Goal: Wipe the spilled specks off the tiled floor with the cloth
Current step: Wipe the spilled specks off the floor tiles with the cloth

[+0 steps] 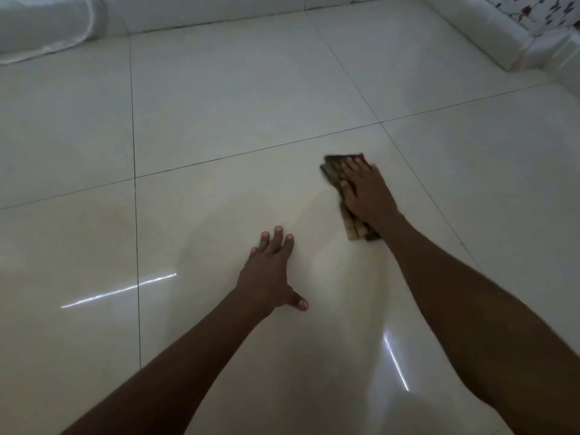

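Ideally, the right hand (365, 191), flat on the folded cloth (334, 171), presses evenly while the left hand (270, 271), empty and spread, braces on the tiled floor (219, 120).

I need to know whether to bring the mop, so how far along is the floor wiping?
Looks mostly done: no specks show on the glossy tiled floor, though the dim light could hide small ones. In hand: the right hand presses the cloth flat on a tile, while the left hand rests open on the floor. Left: whatever lies under the cloth, which cannot be seen.
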